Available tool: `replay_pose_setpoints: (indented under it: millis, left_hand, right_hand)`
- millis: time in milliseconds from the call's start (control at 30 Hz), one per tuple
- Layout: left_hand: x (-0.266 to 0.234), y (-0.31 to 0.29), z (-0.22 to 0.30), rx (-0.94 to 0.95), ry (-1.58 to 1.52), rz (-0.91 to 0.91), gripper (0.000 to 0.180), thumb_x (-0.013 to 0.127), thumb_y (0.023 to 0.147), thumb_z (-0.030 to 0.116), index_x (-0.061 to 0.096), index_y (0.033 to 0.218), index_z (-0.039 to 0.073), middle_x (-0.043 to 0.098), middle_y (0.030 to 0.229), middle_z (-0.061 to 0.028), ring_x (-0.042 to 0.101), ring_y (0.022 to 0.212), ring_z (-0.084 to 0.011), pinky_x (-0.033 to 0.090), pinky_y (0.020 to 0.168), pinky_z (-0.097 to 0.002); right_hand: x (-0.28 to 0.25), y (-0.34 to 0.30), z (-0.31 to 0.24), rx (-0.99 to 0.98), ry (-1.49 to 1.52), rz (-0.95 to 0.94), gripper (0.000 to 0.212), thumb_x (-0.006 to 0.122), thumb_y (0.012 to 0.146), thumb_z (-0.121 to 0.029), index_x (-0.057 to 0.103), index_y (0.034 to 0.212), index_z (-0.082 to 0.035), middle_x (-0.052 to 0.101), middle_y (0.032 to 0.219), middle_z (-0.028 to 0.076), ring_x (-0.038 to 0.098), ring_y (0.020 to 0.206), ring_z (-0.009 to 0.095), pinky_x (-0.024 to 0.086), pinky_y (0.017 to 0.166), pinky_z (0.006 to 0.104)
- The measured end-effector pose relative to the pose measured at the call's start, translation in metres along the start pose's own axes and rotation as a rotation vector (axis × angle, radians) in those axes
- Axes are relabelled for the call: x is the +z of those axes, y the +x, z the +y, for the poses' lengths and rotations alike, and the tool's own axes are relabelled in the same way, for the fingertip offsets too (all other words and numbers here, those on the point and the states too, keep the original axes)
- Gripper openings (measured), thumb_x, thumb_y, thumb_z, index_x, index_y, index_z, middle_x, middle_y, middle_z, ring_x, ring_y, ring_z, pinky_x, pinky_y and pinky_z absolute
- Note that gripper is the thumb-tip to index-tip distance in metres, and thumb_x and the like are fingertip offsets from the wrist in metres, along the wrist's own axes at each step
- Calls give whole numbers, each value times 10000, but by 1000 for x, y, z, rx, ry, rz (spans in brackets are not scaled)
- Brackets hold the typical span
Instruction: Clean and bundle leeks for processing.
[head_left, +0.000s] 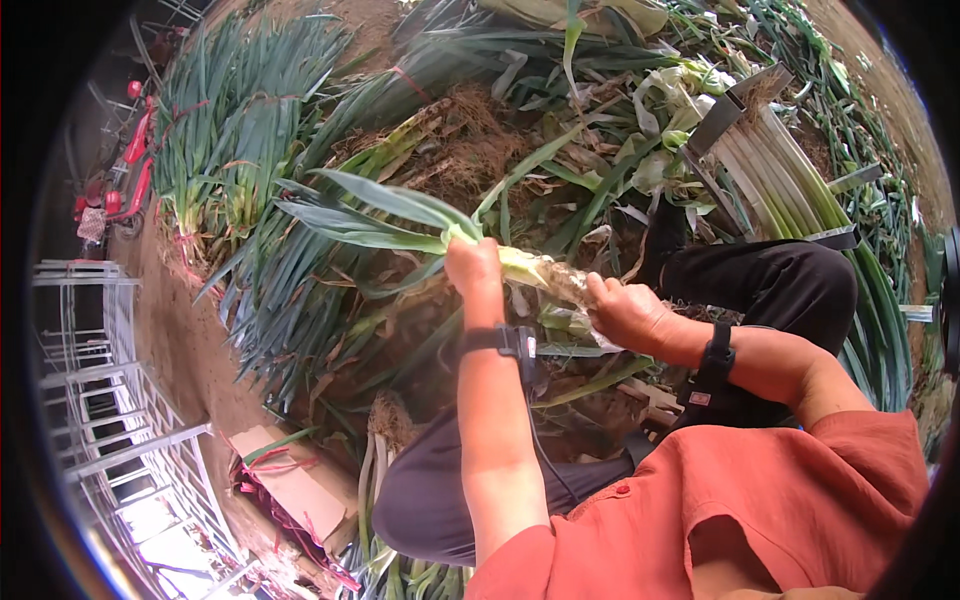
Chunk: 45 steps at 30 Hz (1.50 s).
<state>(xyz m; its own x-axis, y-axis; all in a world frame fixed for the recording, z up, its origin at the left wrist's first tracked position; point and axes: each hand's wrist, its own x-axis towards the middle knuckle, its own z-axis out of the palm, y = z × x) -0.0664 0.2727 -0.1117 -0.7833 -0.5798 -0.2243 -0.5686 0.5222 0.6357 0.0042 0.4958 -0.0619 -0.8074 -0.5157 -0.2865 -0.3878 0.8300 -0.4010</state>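
Note:
A single leek (pixel 525 267) is held across in front of me, its green leaves fanning to the left and its dirty, pale lower end to the right. My left hand (pixel 474 270) is closed around the stalk just below the leaves. At the lower end my right hand (pixel 630 315) is closed with its fingertips against the stalk and its loose outer skin; its exact grip is partly hidden. Beneath and beyond lies a pile of unpeeled leeks (pixel 290 290), with a mass of brown roots (pixel 465 150).
To the right, a metal rack (pixel 720 115) cradles a row of peeled leeks (pixel 775 170). Upright leek bundles (pixel 235 130) stand at the far left. Pale stripped leaves (pixel 665 110) litter the ground. A metal frame (pixel 110 380) and an open cardboard box (pixel 295 490) are at the left.

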Motion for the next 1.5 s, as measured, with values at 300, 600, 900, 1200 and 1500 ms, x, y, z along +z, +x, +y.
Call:
replay_pose_setpoints:
  millis: [300, 600, 900, 1200, 1500]
  left_hand:
    - [23, -102, 127, 721, 307, -311, 171, 558, 761, 166, 573, 885, 48, 644, 783, -177, 640, 765, -345, 511, 715, -446]
    - [-47, 9, 32, 185, -337, 567, 295, 606, 832, 214, 543, 991, -26, 593, 918, -148, 596, 799, -269, 487, 670, -349]
    - [-25, 25, -83, -674, -1162, -89, 220, 646, 814, 166, 491, 779, 13, 536, 679, -103, 548, 558, -239, 503, 545, -380]
    - [-32, 25, -62, -602, -1216, -244, 146, 625, 790, 84, 502, 811, 7, 542, 687, -117, 590, 615, -258, 527, 565, -386]
    - [-75, 65, -121, -549, -1308, -4, 168, 611, 715, 53, 448, 748, 78, 460, 567, -50, 488, 471, -180, 437, 454, -292]
  right_hand:
    - [136, 84, 64, -283, 1436, -250, 315, 561, 857, -155, 474, 1152, -88, 515, 1128, 73, 498, 1029, 167, 394, 917, 328]
    - [3, 69, -19, 126, 1297, -349, 306, 605, 833, -245, 648, 944, 37, 625, 831, 22, 538, 743, 81, 455, 691, 274]
    - [-45, 50, -69, -169, 14, -315, 347, 641, 757, -340, 619, 870, -13, 621, 812, 193, 615, 765, 319, 480, 680, 416]
    - [16, 101, -45, -633, -33, -49, 422, 592, 710, -129, 538, 1122, -59, 628, 864, 139, 616, 912, 291, 349, 982, 443]
    - [-46, 35, -46, -430, 8, -352, 124, 552, 699, -128, 607, 634, -38, 598, 643, 171, 613, 617, 333, 475, 570, 430]
